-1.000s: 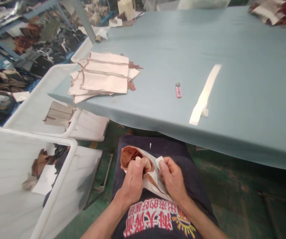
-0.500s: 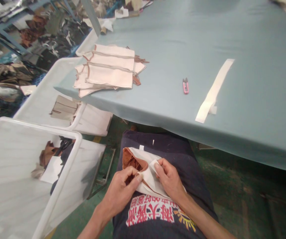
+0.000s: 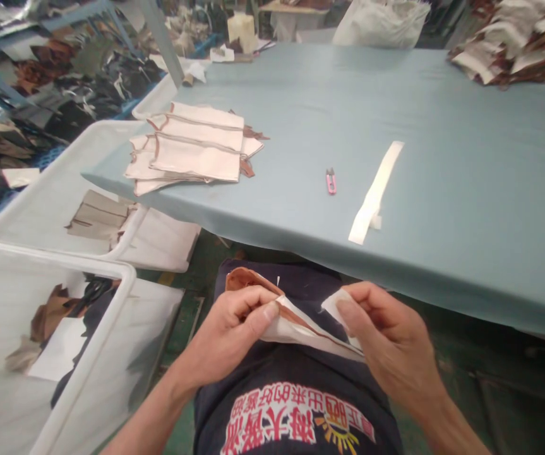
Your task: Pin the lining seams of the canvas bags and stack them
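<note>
My left hand (image 3: 232, 335) pinches the edge of a cream sewn fabric piece (image 3: 295, 332) with brown trim, held over my lap. Its brown inner side shows above the fingers, and its far end runs towards my other hand. Between the thumb and fingers of my right hand (image 3: 388, 335) is a small white strip (image 3: 336, 306), held just above the sewn piece. Whether those fingers also touch the piece is hard to tell. On the table lie pink-handled thread snips (image 3: 331, 182) and a long cream strip (image 3: 371, 199).
A stack of cream sewn pieces (image 3: 196, 148) lies at the table's left end. White bins (image 3: 125, 272) holding scraps stand at left. A heap of brown and cream pieces (image 3: 518, 44) sits far right, near a white sack (image 3: 381, 22) behind the blue-green table (image 3: 466, 189).
My right hand has moved right and up, lifting the white strip away from the piece. My left hand has risen slightly, still pinching the fabric. The view has tilted up, showing more beyond the table.
</note>
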The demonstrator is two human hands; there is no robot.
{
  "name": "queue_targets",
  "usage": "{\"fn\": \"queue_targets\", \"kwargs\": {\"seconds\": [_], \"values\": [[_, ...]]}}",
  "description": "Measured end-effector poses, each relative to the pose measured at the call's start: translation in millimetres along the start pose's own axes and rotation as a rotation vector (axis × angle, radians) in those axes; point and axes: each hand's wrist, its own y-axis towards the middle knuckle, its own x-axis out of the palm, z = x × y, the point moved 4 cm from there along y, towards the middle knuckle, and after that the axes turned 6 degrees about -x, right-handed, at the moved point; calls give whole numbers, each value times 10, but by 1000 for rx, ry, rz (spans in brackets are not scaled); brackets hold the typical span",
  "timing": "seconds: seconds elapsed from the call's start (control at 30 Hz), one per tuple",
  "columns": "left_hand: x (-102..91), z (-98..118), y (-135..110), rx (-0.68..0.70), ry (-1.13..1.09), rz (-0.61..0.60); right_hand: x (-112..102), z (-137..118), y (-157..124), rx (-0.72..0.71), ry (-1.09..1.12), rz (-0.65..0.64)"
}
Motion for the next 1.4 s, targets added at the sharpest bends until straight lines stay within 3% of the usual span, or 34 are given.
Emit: {"fn": "queue_targets", "kwargs": {"seconds": [0.13,0.27,0.53,0.77,1.23,1.4], "values": [[21,90,61,4,-109,-45,13,-301,-57,34,-47,-60],[85,142,86,21,-122,-63,140,-402,-48,-80,-183,-65],[111,147,121,-3,-127,-64,232,-360,52,-105,-238,-27],[101,131,139,-27,-158,-53,308,-323,45,-186,-300,83],[108,59,201,12,-250,-167,334,-310,-12,-393,-422,190],[95,1,210,31,-293,-205,360,-302,-38,-402,-487,227]]}}
